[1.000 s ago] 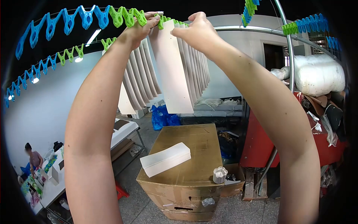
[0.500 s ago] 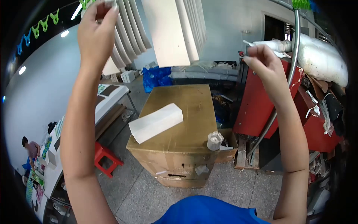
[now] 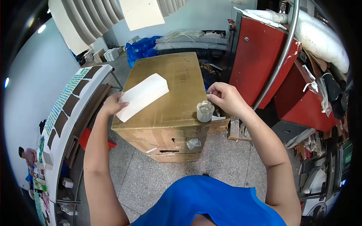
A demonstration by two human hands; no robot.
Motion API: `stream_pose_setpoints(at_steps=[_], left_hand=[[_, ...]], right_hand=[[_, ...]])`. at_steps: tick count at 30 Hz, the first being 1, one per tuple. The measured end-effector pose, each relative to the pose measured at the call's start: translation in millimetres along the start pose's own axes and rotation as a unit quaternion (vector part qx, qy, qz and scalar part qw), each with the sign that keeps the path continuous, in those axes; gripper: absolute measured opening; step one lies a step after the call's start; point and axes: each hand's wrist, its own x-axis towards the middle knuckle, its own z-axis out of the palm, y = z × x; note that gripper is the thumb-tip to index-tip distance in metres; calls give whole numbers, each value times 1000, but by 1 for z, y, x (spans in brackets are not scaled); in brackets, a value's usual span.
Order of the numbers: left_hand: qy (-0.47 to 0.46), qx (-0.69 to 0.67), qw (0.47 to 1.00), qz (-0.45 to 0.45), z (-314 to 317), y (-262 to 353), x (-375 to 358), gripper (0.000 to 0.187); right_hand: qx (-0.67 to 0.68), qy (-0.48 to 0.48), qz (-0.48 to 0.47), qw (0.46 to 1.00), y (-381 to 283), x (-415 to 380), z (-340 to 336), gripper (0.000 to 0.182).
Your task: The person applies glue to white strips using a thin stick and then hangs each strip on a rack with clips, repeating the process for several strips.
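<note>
A white rectangular sheet stack (image 3: 145, 94) lies slantwise on top of a large brown cardboard box (image 3: 181, 81). At its near left end is my left hand (image 3: 112, 105), thumb over the upper face and fingers around the edge. Near the box's front right corner stands a small whitish cup (image 3: 204, 114) with a thin stick (image 3: 207, 103) rising from it. Just above the cup, my right hand (image 3: 226, 98) has thumb and forefinger pinched together at the stick's upper end. What the stick's lower end looks like is hidden in the cup.
White panels (image 3: 143, 15) hang overhead at the upper left. Red cabinets (image 3: 256, 56) and a metal pole (image 3: 277, 79) stand at the right. A long table (image 3: 81, 100) runs along the left, with a person (image 3: 28, 155) working beside it. Blue plastic bags (image 3: 140, 51) lie behind the box.
Both my hands have come down from the raised position: the left to the white sheet stack, the right to the stick in the cup. The view has tilted downward.
</note>
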Motion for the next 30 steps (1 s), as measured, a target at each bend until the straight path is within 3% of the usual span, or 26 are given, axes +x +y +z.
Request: stream_pose_setpoints(at_steps=[3, 5, 6, 7, 9, 10, 11, 13, 15, 17, 18, 20, 22, 23, 26, 30], left_hand=[[164, 215, 962, 31, -13, 67, -40, 83], [216, 184, 956, 72, -16, 68, -41, 83], [255, 128, 953, 103, -16, 68, -42, 60], [253, 127, 954, 103, -19, 68, -45, 60], [226, 214, 949, 41, -28, 70, -60, 34], [246, 213, 944, 60, -29, 83, -80, 18], [244, 213, 944, 59, -30, 91, -97, 18], [221, 129, 966, -27, -26, 96, -126, 16], [225, -75, 971, 25, -9, 86, -156, 15], [209, -259, 942, 43, 28, 44, -175, 12], [187, -348, 918, 43, 46, 31, -188, 15], [199, -549, 811, 45, 89, 27, -206, 27], [175, -662, 727, 56, 116, 34, -222, 35], [166, -709, 683, 59, 125, 46, -227, 36], [112, -762, 630, 99, 146, 62, -234, 37], [107, -760, 638, 64, 165, 71, -234, 28]], right_hand=[[-10, -16, 41, 999, 4, 0, 7, 13], [-15, -19, 61, 998, 4, 1, 10, 14], [-40, -28, 61, 997, 6, 1, 13, 15], [-65, -38, 59, 995, 9, 1, 16, 15], [-81, -38, 46, 995, 14, 2, 22, 16], [-96, -37, 32, 994, 18, 2, 25, 16], [-95, -39, 33, 994, 23, 3, 29, 16], [-132, -44, 19, 990, 31, 3, 34, 20], [-116, -41, 31, 992, 27, 2, 32, 19], [-99, -37, 42, 994, 26, 3, 33, 18], [-87, -44, 53, 994, 28, 4, 34, 19], [-74, -52, 65, 994, 29, 4, 35, 20], [-92, -69, 57, 992, 30, 5, 34, 20], [-92, -71, 55, 992, 29, 6, 33, 20], [-73, -61, 74, 993, 8, 12, 14, 22], [-39, 20, 45, 998, -36, 29, -38, 23]])
